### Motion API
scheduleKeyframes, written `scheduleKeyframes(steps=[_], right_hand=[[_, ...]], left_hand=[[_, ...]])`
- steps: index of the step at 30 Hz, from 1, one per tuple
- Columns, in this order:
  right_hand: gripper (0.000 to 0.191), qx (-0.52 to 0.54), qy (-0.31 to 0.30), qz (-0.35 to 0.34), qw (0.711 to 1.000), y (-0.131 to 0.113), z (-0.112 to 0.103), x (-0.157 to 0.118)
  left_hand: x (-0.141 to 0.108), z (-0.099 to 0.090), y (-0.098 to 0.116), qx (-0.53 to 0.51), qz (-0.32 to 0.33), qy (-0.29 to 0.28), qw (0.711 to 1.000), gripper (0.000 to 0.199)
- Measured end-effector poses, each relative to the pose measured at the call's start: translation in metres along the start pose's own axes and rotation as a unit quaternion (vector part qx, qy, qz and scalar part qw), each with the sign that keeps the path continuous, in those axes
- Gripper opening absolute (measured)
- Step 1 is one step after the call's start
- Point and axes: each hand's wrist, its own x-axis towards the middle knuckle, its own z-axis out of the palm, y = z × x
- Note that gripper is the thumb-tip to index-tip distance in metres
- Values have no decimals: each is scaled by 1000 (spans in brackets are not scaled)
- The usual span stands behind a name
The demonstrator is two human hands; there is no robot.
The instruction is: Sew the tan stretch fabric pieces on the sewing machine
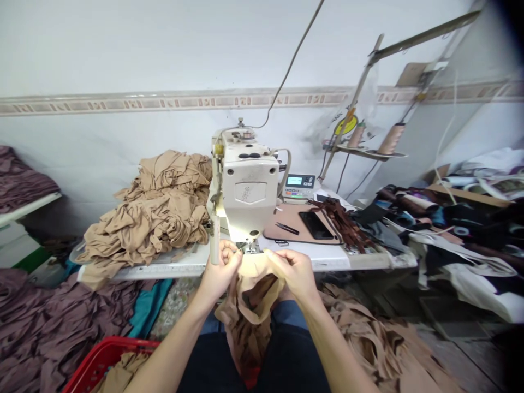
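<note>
Your left hand (220,271) and right hand (292,271) both grip a tan knit garment (256,289) at the front edge of the table (323,261). Fingers (278,257) pinched closed on the cloth, just before the sewing machine's presser foot (252,244).

Held fabric (249,305) was tan, left cloth (53,333) mauve, near basket (102,363) red, sewing machine (245,185) cream, wall border (196,101) beige-patterned.

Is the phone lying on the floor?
No, the phone lies on a tan mat beside the sewing machine.
</note>
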Motion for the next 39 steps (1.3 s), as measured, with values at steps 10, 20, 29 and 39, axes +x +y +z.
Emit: scheduleKeyframes(steps=[10,20,29,39], right_hand=[[48,18,2,-8,1000,39,-5,1],[58,55,36,-8,998,74,16,-79],[53,112,-108,40,987,49,64,-89],[50,32,-283,86,955,10,-13,-87]], left_hand=[[0,-4,-18,-51,-28,3,998,41],[-31,-74,-68,94,5,25,995,34],[-53,-51,-46,-57,-125,-3,990,51],[-84,-49,-36,15,-68,-273,959,45]])
